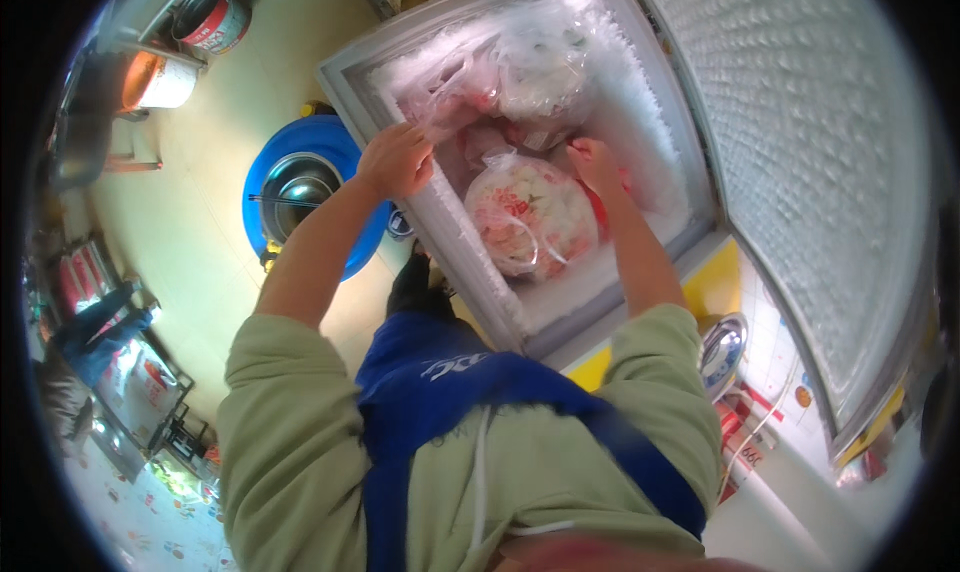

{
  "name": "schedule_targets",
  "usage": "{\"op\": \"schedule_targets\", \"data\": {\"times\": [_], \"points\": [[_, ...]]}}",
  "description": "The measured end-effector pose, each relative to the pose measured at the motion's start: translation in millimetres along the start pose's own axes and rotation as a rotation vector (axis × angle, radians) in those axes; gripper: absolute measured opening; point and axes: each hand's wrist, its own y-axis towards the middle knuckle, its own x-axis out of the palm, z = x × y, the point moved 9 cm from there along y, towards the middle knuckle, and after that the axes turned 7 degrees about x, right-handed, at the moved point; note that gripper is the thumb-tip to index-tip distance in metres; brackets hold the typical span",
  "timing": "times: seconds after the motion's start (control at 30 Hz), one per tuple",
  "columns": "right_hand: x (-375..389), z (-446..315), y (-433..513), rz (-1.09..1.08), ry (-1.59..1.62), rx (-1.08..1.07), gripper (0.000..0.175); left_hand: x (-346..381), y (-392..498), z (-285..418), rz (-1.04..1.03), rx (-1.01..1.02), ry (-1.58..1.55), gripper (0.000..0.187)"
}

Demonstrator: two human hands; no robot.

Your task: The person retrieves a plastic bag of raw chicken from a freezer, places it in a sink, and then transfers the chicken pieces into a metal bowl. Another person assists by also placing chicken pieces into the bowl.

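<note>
An open chest freezer point(465, 272) with frosted inner walls lies before me. My left hand point(399, 161) is at its left rim, fingers curled beside the edge of clear plastic; whether it grips the plastic or the rim is unclear. My right hand point(592, 163) reaches inside, its fingers curled near red plastic at the right of a large round clear bag point(534, 215) of pale and red food; what it holds, if anything, is hidden. Behind both hands lie frosted clear plastic bags point(536, 76), some with reddish contents.
The raised freezer lid point(817, 136) stands at the right. On the floor at left, a blue tub point(259, 152) holds a metal bowl point(300, 189) with chopsticks across it. A tin point(217, 24) and a white bucket point(171, 82) stand at upper left.
</note>
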Motion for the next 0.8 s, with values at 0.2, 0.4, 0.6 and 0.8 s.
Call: {"op": "schedule_targets", "data": {"times": [0.2, 0.4, 0.6, 0.8], "points": [[-21, -39, 118, 0.387, -0.112, 0.022, 0.091, 7, -2, -16, -0.059, -0.064, -0.065, 0.009], [-2, -81, 198, 0.4, -0.197, 0.158, 0.113, 11, -4, -15, -0.03, -0.092, -0.053, 0.011], [20, -44, 233, 0.243, -0.21, 0.158, 0.079, 11, -3, -21, -0.092, -0.14, -0.073, 0.011], [-27, 2, 160, 0.279, 0.104, -0.055, 0.043, 10, -1, -22, -0.13, -0.141, -0.058, 0.008]]}}
